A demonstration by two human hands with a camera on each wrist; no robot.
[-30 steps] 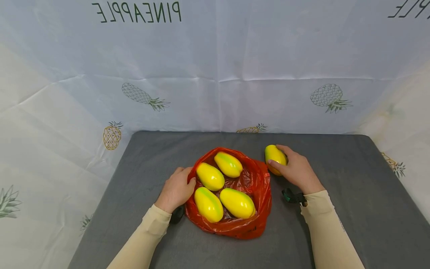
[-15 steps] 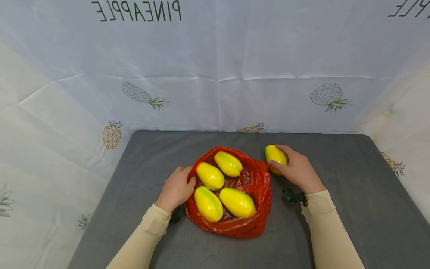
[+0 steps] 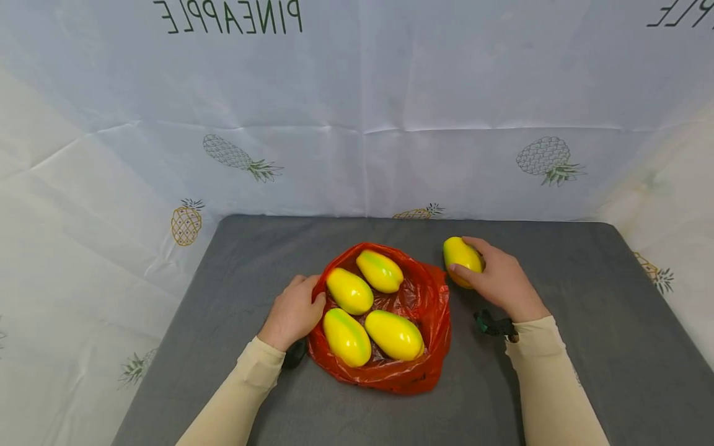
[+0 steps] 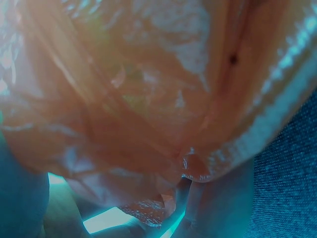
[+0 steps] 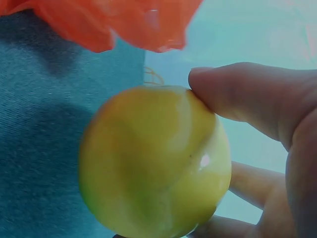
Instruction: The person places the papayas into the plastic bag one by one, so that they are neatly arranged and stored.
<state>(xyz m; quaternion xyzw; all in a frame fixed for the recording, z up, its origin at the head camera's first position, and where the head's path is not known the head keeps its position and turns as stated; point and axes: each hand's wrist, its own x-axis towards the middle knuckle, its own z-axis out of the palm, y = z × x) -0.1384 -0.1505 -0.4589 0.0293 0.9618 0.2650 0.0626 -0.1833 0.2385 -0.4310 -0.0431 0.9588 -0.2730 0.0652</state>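
Note:
A red plastic bag (image 3: 437,322) lies with its mouth wide open near the middle of the table, with several glossy yellow mangoes (image 3: 394,335) inside. My left hand (image 3: 294,314) grips the bag's left rim, thumb over the edge; in the left wrist view the crinkled bag (image 4: 133,99) hides most of the fingers. Just right of the bag, my right hand (image 3: 504,275) holds another yellow mango (image 3: 462,257) between thumb and fingers. The right wrist view shows that mango (image 5: 153,163) end-on, with a greenish patch, apart from the bag.
A dark grey cloth covers the table (image 3: 591,297). Behind and beside it hangs a pale curtain (image 3: 446,74) printed with pineapples. Black straps with a camera sit at both wrists, the right strap (image 3: 495,323) showing more fully.
My right hand and its mango have shifted slightly right and a little away from the bag. My left hand and the bag stay where they were.

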